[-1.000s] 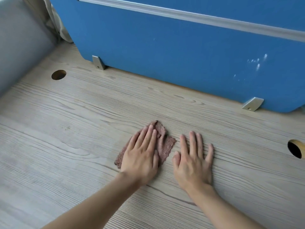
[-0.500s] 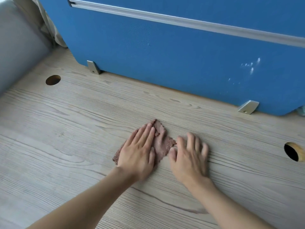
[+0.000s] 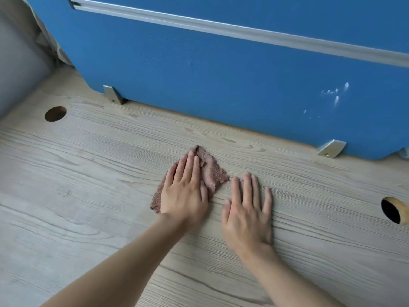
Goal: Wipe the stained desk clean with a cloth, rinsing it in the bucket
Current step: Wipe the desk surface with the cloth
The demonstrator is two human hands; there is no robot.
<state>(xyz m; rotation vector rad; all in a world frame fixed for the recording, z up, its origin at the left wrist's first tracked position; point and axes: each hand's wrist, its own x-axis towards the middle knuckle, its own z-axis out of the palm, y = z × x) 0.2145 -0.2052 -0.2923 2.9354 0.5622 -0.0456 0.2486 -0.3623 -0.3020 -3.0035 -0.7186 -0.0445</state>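
While the left hand (image 3: 184,191) lies flat and open on the small reddish-brown rough cloth (image 3: 212,173) in the middle of the frame, pressing it down with straight fingers and not gripping it, the step in hand seems to be the wiping of the pale grey wood-grain desk (image 3: 88,185). The cloth lies touching the desk, with its far corner showing beyond the fingertips. Just beside it, to the right, the right hand (image 3: 247,216) rests on the bare wood, also open and spread, and it has hold of nothing.

I can see no clear stain on the desk, and the bucket is not in view, so I cannot say how far the task is. The next move, I judge, calls for pressure while sliding the cloth.

In the upper left there is a round cable hole (image 3: 55,113). Behind stands a blue partition panel (image 3: 221,74) on metal brackets (image 3: 330,148), which limits the stroke forward. At the right edge is a second round hole (image 3: 391,210), where a cloth edge could catch.
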